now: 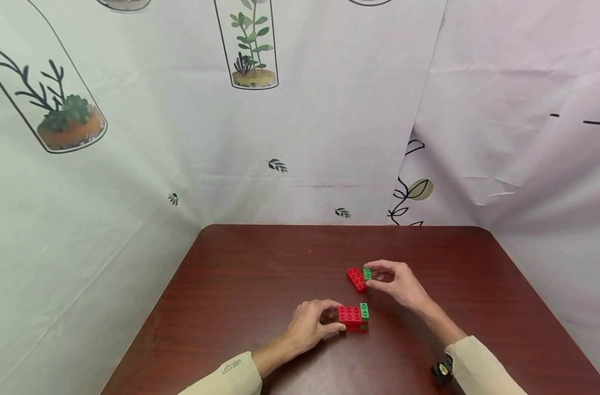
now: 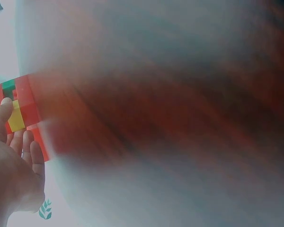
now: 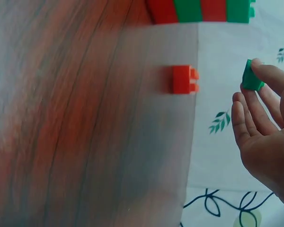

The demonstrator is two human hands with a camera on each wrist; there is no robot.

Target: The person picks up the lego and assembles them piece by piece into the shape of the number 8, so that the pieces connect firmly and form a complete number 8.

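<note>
My left hand [image 1: 307, 325] holds a stack of toy building bricks [image 1: 349, 314] by its left end, standing on the table. The top of this stack is mostly red, with a small green brick at its right end. Up close in the left wrist view, red, green and yellow bricks [image 2: 16, 116] show in it, with the thumb across one side. My right hand [image 1: 401, 286] pinches a small green brick [image 3: 252, 79] between thumb and fingertips, raised above the tabletop. Just left of that brick, a loose red brick [image 1: 356, 280] with studs up lies on the table.
The dark red-brown table [image 1: 260, 263] has rounded far corners. White cloth [image 1: 319, 131] printed with plants and jars hangs behind it and along both sides. A black wrist strap device [image 1: 443, 370] sits at the right sleeve.
</note>
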